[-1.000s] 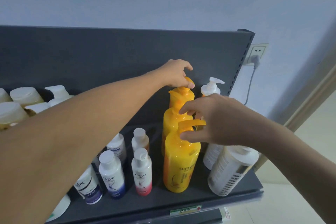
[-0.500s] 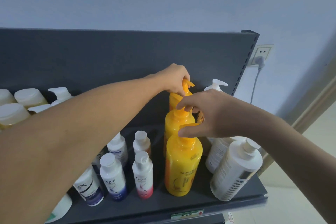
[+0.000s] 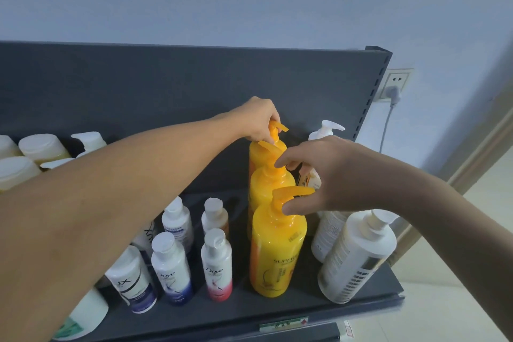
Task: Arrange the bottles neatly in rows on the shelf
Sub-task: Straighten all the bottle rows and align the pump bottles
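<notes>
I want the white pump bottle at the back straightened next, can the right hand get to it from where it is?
Probably yes. The right hand sits just in front of the white pump bottle, whose pump head stands clear above it; nothing blocks it from above.

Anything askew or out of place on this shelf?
Yes: the white pump bottle at the front right leans left instead of standing upright, unlike the yellow pump bottles beside it. No spills or damage visible.

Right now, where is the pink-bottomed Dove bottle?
In the head view, the pink-bottomed Dove bottle stands near the shelf's front edge, between the blue-bottomed Dove bottle and the front yellow pump bottle.
</notes>
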A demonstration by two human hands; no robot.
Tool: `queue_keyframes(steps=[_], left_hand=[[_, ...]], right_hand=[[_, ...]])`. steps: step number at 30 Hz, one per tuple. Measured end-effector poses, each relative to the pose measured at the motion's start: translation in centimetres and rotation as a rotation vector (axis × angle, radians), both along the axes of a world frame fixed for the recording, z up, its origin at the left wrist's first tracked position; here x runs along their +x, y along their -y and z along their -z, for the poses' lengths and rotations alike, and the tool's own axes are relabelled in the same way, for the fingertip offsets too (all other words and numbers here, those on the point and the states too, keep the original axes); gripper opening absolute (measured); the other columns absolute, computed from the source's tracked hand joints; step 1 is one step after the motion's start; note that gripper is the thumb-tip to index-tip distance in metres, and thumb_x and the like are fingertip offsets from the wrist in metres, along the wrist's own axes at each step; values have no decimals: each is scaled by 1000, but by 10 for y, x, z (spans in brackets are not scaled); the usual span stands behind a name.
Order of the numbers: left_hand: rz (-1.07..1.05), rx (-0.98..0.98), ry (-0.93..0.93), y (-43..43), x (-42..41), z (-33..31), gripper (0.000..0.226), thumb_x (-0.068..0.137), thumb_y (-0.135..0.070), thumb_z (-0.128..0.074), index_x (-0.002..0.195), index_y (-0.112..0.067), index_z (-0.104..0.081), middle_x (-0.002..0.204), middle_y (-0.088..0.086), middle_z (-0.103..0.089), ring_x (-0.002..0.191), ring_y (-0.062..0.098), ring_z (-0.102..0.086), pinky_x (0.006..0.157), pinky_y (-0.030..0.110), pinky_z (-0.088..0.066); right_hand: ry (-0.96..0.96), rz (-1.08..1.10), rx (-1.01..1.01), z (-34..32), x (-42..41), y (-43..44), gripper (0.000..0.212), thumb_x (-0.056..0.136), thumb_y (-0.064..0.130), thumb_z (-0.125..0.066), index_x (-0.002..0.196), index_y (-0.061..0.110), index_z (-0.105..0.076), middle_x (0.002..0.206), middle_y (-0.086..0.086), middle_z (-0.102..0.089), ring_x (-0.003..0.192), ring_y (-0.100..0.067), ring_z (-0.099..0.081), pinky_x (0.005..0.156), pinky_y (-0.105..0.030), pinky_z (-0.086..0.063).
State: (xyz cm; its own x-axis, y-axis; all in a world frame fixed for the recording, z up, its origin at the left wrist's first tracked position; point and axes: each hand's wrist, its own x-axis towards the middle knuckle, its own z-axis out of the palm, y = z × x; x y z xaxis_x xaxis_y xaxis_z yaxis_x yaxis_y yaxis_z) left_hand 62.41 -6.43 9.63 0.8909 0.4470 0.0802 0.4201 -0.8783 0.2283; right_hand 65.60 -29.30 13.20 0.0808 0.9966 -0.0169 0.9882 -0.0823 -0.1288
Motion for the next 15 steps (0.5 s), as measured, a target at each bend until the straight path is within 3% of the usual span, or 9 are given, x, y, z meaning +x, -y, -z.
queue_keyframes(steps=[6, 10, 12, 15], left_hand=[[-9, 11, -34, 4, -1, -2, 57, 83, -31, -83, 136, -18, -66, 133, 8, -63, 116, 31, -62, 90, 37, -57], [-34, -104, -28, 4, -10, -20, 64, 90, -4, -72, 148, -22, -54, 146, 7, -56, 132, 31, -55, 103, 42, -52], [-48, -105, 74, 12, -17, -32, 58, 93, 3, -61, 145, -21, -57, 142, 6, -60, 131, 28, -57, 102, 37, -50], [14, -98, 219, 34, -30, -45, 43, 92, -3, -63, 131, -20, -68, 125, 2, -69, 116, 21, -65, 97, 33, -54]], right_hand=[[-13, 1, 43, -2, 0, 6, 69, 73, 73, -70, 133, 42, -56, 122, 19, -64, 105, -6, -63, 88, -26, -57], [-11, 28, 76, -13, 3, 20, 69, 73, 72, -71, 132, 39, -58, 119, 18, -66, 102, -4, -63, 85, -23, -54], [3, 52, 80, -20, 6, 29, 68, 73, 71, -70, 131, 37, -60, 117, 18, -67, 100, -2, -63, 84, -23, -52], [-3, 122, 82, -27, 10, 39, 67, 70, 75, -65, 126, 39, -63, 110, 20, -68, 95, 1, -65, 84, -28, -55]])
